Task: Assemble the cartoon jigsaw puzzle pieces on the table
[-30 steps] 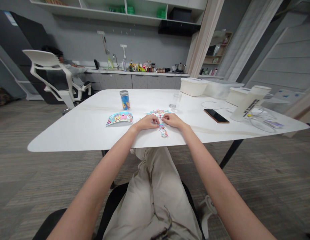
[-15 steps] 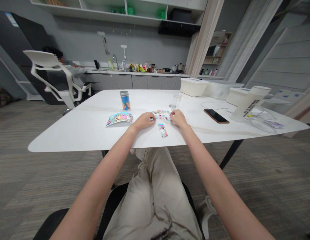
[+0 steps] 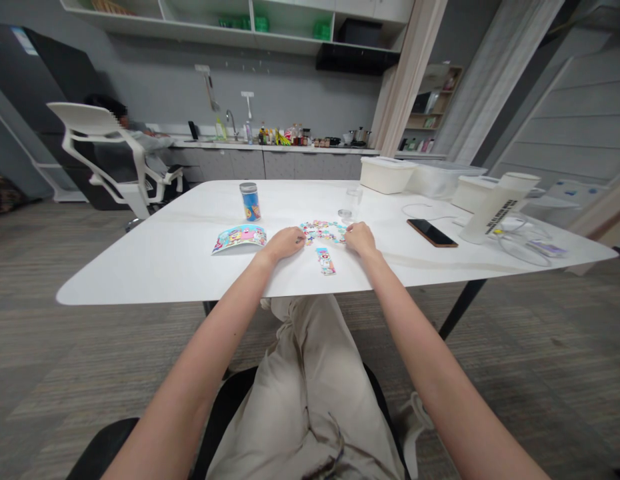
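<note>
Small colourful puzzle pieces lie scattered on the white table between my two hands. My left hand rests at the left edge of the pieces, its fingers curled and closed at the tips. At the right edge is my right hand, fingers pinched together; whatever they hold is too small to make out. Closer to me lies a short strip of joined puzzle pieces with a cartoon picture. A curved cartoon picture sheet lies left of my left hand.
A blue can with a grey lid stands behind the sheet. A clear jar and a round lid sit beyond the pieces. At right are a phone, a white tumbler, cables and plastic boxes. A person sits far left.
My left hand has drawn slightly left and my right hand slightly right, uncovering more of the pieces between them. The joined strip and the sheet have not moved.
</note>
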Motion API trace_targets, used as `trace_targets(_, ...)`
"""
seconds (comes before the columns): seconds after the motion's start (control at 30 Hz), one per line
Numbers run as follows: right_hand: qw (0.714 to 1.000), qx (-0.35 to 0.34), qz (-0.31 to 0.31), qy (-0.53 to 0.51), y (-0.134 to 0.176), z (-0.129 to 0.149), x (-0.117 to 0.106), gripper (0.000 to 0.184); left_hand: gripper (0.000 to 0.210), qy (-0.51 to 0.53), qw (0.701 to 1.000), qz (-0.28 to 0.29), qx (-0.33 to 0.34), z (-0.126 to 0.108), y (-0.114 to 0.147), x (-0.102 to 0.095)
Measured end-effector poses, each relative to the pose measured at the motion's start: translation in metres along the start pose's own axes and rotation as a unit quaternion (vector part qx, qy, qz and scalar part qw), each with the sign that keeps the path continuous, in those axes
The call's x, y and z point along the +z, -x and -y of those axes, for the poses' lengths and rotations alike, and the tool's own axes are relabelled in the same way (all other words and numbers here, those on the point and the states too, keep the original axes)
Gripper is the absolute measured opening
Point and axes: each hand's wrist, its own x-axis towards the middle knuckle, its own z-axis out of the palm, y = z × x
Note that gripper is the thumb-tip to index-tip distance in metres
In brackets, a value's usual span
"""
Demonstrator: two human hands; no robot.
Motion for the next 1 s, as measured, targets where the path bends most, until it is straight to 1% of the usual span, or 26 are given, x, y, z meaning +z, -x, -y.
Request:
trace_targets(0.1,0.999,-0.028,0.021,-0.006,-0.001,0.0,0.003,0.037,0.032,-0.008,1.0,0.017,-0.003,0.0,0.0,0.001)
trace_targets(0.2,0.996,-0.075,0.049,-0.018,-0.001,0.002,0.006,0.035,0.033,-0.02,0.999,0.025,-0.017,-0.002,0.0,0.001)
trace_targets(0.27,0.992,-0.107,0.066,-0.027,-0.001,0.005,0.008,0.035,0.035,-0.033,0.998,0.022,-0.043,-0.004,0.001,-0.001)
trace_targets(0.33,0.989,-0.124,0.074,-0.035,-0.001,0.006,0.009,0.036,0.037,-0.05,0.995,0.017,-0.083,-0.004,0.003,-0.003)
trace_targets(0.43,0.991,-0.105,0.068,-0.037,-0.004,0.005,0.007,0.042,0.036,-0.072,0.988,0.013,-0.134,-0.001,0.005,-0.009)
trace_targets(0.53,0.996,-0.062,0.063,-0.029,-0.006,0.0,0.003,0.042,0.036,-0.082,0.984,0.014,-0.156,0.003,0.009,-0.015)
trace_targets(0.6,0.996,-0.056,0.071,-0.026,-0.006,-0.001,0.003,0.04,0.035,-0.083,0.984,0.02,-0.157,0.004,0.011,-0.019)
trace_targets(0.63,0.995,-0.065,0.077,-0.026,-0.005,-0.001,0.003,0.039,0.034,-0.082,0.985,0.024,-0.153,0.003,0.012,-0.02)
trace_targets(0.77,0.983,-0.145,0.11,-0.04,-0.002,0.005,0.008,0.038,0.03,-0.074,0.99,0.037,-0.117,0.0,0.013,-0.022)
trace_targets(0.83,0.977,-0.171,0.118,-0.046,-0.002,0.008,0.01,0.039,0.031,-0.071,0.992,0.038,-0.101,-0.001,0.012,-0.021)
trace_targets(0.9,0.977,-0.175,0.116,-0.048,-0.003,0.007,0.011,0.04,0.032,-0.066,0.993,0.037,-0.089,0.0,0.012,-0.02)
trace_targets(1.0,0.982,-0.149,0.103,-0.048,-0.005,0.003,0.009,0.041,0.034,-0.058,0.995,0.036,-0.077,0.003,0.011,-0.018)
